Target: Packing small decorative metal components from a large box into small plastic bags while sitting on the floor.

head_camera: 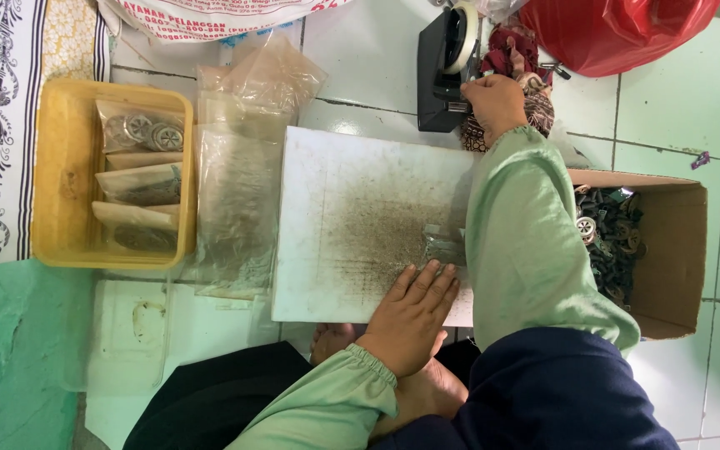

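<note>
My left hand (412, 315) lies flat, fingers together, on the near edge of a white board (352, 200) smudged with dark dust, its fingertips pressing a small clear plastic packet (442, 247) partly hidden by my right sleeve. My right hand (494, 102) reaches over the board to a black tape dispenser (442, 71) with a white tape roll, fingers closed at its cutter end. Whether tape is pinched there I cannot tell.
A yellow plastic tray (64, 187) at left holds several filled clear packets. A stack of empty clear bags (239, 175) lies between tray and board. An open cardboard box (668, 250) of dark metal parts sits at right, a red plastic bag (618, 29) behind it.
</note>
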